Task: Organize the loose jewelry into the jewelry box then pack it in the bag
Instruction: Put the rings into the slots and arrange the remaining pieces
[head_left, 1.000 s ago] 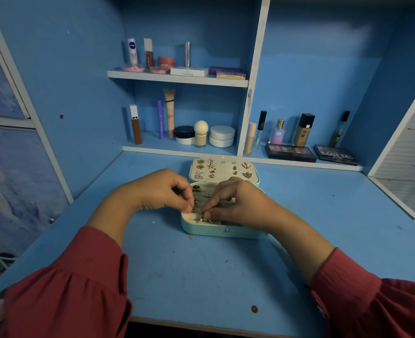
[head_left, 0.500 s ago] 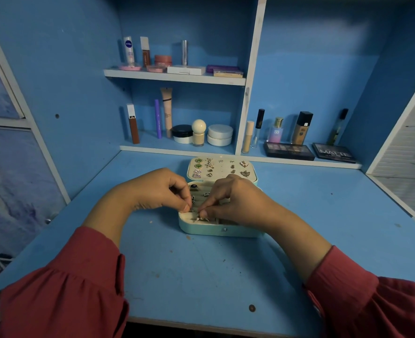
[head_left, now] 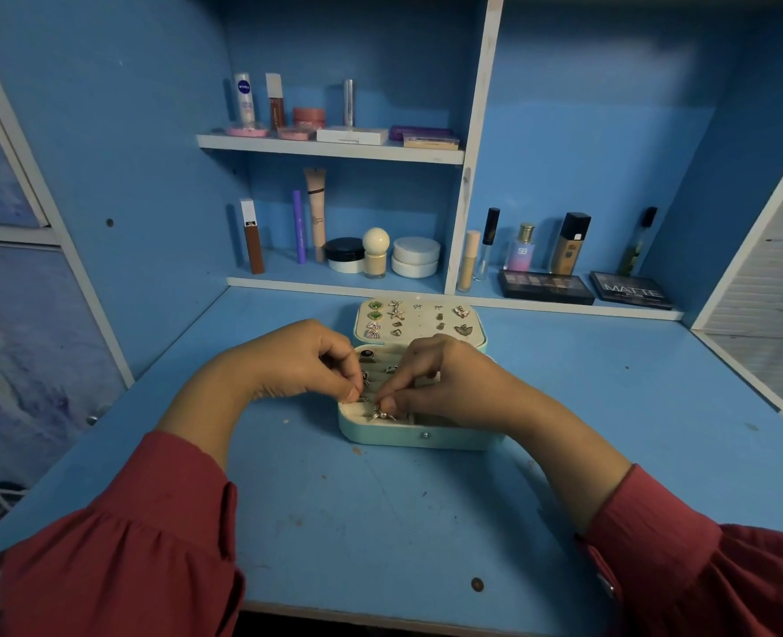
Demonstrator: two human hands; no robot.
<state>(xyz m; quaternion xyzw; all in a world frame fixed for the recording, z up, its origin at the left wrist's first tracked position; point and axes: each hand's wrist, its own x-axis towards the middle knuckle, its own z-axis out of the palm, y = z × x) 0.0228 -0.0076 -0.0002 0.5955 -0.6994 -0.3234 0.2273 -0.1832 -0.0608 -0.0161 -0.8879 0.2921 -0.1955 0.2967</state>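
A small mint-green jewelry box (head_left: 419,439) lies open in the middle of the blue desk. Its raised lid panel (head_left: 426,320) carries several pairs of earrings. Rings sit in the padded slots of the base. My right hand (head_left: 445,381) hovers over the base and pinches a small silver ring (head_left: 382,413) at the front slots. My left hand (head_left: 304,360) is at the box's left edge with thumb and forefinger pinched at a tiny piece I cannot make out. No bag is in view.
Cosmetics fill the shelves (head_left: 334,147) behind the desk: tubes, jars, bottles. Two eyeshadow palettes (head_left: 546,287) lie at the back right. The blue desk top (head_left: 380,521) stretches in front of the box to its near edge.
Both hands stay at the front slots of the box with only slight finger movement. The view has shifted a little.
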